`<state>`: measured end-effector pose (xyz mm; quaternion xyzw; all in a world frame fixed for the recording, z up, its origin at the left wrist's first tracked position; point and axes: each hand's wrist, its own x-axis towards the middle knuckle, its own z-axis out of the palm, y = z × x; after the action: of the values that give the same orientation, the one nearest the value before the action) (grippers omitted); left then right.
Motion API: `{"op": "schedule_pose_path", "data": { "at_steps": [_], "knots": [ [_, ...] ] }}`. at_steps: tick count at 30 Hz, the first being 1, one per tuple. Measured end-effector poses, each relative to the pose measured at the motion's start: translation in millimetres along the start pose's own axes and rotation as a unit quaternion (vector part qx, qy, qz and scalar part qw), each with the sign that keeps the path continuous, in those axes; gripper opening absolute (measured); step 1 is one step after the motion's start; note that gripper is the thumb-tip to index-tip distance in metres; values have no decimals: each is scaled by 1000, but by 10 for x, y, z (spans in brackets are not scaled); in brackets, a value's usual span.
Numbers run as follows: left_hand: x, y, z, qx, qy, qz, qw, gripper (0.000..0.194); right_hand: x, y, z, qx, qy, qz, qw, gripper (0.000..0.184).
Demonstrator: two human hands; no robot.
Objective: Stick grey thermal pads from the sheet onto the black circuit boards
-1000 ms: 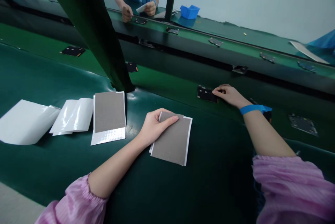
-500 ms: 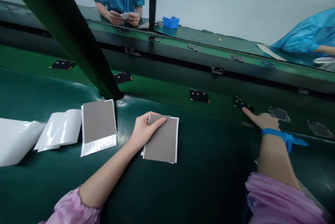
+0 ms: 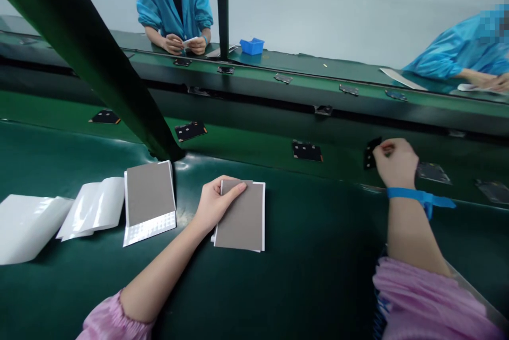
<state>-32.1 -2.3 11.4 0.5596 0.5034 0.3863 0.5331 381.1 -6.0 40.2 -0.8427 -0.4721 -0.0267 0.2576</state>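
Note:
My left hand (image 3: 214,205) is closed on a small stack of grey sheets (image 3: 240,220) with white backing, thumb on top and fingers beneath. The stack is low over the green work surface. Farther right, my right hand (image 3: 400,162), with a blue band at the wrist, pinches the edge of a black circuit board (image 3: 369,154) on the green conveyor belt. That board stands at an angle, and my fingers cover part of it. Left of it, another black board with pale squares (image 3: 307,151) lies flat on the belt. A dark board (image 3: 434,172) lies just right of my hand.
Left of my left hand are another grey sheet stack (image 3: 150,191) and curled white glossy sheets (image 3: 93,205). A dark green post (image 3: 119,69) slants across the left side. Beyond the belt, two co-workers in blue jackets sit near a blue bin (image 3: 252,46).
My right hand has gone from a fingertip on the flat board to pinching it, and the board has turned and tilted. My left hand keeps the sheets. The view has shifted slightly.

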Motion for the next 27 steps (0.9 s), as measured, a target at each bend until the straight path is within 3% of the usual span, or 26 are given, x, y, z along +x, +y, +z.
{"op": "schedule_pose_path", "data": {
  "at_steps": [4,6,11,14,17,21,24,27],
  "knots": [
    [-2,4,-10,-2,-3,0,1000,31,-76,-240,74,-39,-146,-82,985,5],
    [-3,1,-18,0,-8,5,1000,31,-107,-294,122,-76,-182,-93,976,9],
    [-1,-26,-22,-12,-11,4,1000,28,-130,-183,13,-136,-150,-77,976,35],
    [4,-30,-14,-25,-12,0,1000,28,-119,-74,-131,-151,-172,-50,972,25],
    [9,-26,-7,-27,-11,1,1000,28,-136,-116,-164,-114,-213,36,970,19],
    [5,-28,-7,-16,-7,7,1000,29,-193,-410,83,-59,-197,134,969,54],
    [-4,-25,-6,-12,-4,13,1000,29,-215,-589,339,-71,-209,134,966,66],
    [-8,-15,-1,-10,-10,18,1000,29,-203,-615,461,-85,-199,128,968,77]
  ]
}}
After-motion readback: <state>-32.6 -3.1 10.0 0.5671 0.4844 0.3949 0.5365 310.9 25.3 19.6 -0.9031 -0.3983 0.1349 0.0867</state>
